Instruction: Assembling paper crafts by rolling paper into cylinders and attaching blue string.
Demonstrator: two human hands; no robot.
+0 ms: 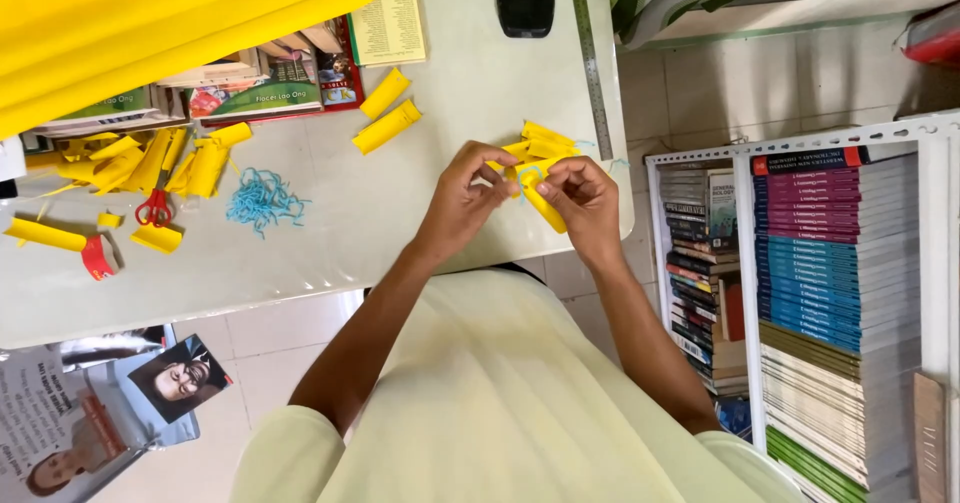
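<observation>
- Closest in, both forearms reach out from a pale yellow shirt (pixel 500 393) toward the near edge of the white worktop (pixel 300 253).
- Left hand (pixel 462 203): fingers curled shut, pinching the end of a folded yellow paper piece (pixel 542 203) just above the worktop's edge.
- Right hand (pixel 585 198): fingers closed on the same yellow paper piece from the other side, thumb pressed on top; a bit of blue thread (pixel 533 175) shows between the two hands.
- Just beyond the hands, more folded yellow strips (pixel 545 140) lie in a small pile, touching the held piece.
- Out to the left, a tangle of blue thread (pixel 262 201) sits on the worktop, with red-handled scissors (pixel 153 208) beside a heap of yellow paper folds (pixel 150 158).
- Mid-worktop, two yellow paper rolls (pixel 386 113) lie side by side.
- Further back, a metal ruler (pixel 590 58) runs along the right edge, and a big pleated yellow sheet (pixel 160 23) covers the far left corner.
- Off to the right, a white shelf (pixel 850 138) holds stacked books.
</observation>
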